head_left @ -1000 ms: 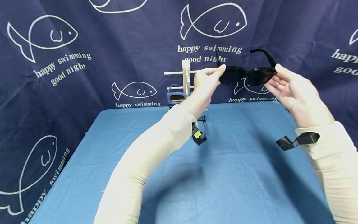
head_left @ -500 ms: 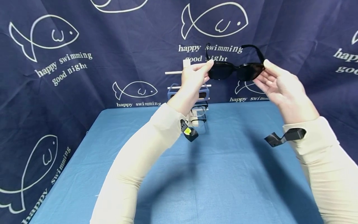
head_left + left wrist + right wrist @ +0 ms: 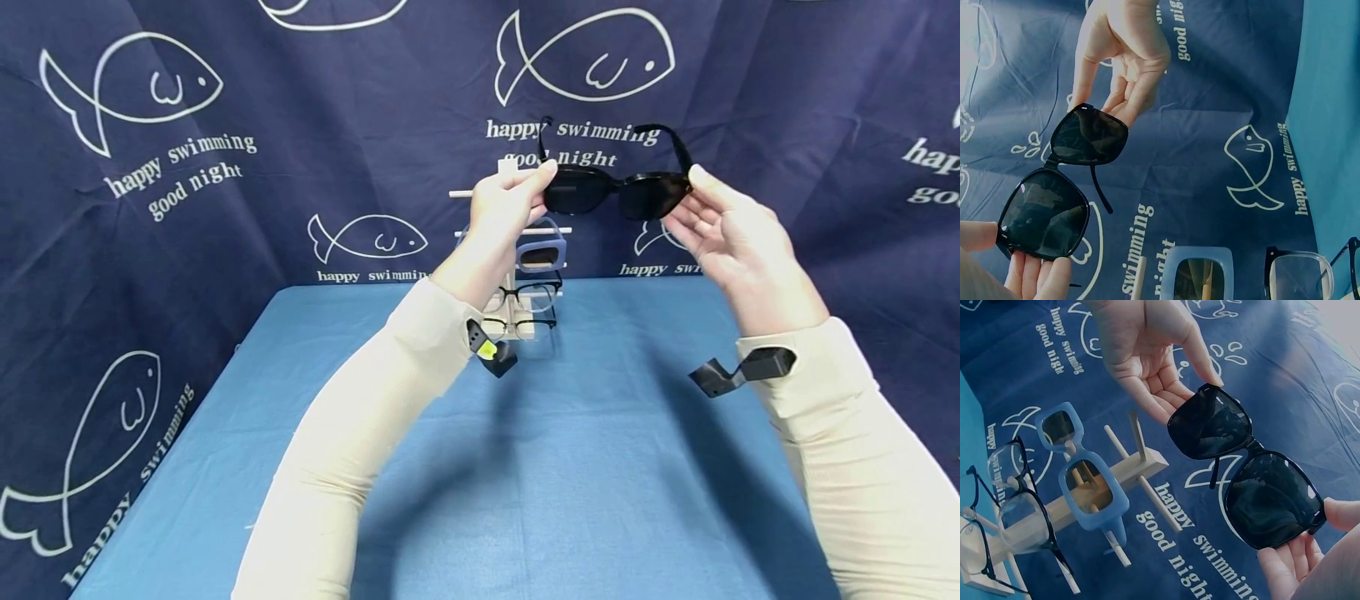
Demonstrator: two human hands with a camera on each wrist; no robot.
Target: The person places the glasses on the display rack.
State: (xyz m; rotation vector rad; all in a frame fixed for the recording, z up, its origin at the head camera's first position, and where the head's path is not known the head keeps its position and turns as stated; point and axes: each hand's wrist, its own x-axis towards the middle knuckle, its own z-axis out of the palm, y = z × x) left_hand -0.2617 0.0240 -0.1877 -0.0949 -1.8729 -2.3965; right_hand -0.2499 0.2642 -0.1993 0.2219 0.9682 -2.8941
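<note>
Black sunglasses (image 3: pixel 615 193) with dark lenses are held up in the air, temples unfolded and pointing away. At their left end, my left hand (image 3: pixel 504 208) pinches the frame corner between thumb and fingers. My right hand (image 3: pixel 742 242) pinches the opposite corner, its other fingers loosely bent below. Just behind the left hand stands a wooden glasses rack (image 3: pixel 1147 464) with peg rungs. It bears blue-framed sunglasses (image 3: pixel 1095 472) and, lower down, two pairs of clear-lens glasses (image 3: pixel 1025 494). In the head view the left hand hides part of the rack.
A blue cloth covers the table (image 3: pixel 585 450). Behind it hangs a navy curtain (image 3: pixel 375 108) printed with white fish and lettering. Black wrist cameras (image 3: pixel 742 371) are strapped over both sleeves.
Both hands have moved left with the black sunglasses, toward the rack. More of the blue sunglasses and the clear glasses shows now past the left hand and wrist.
</note>
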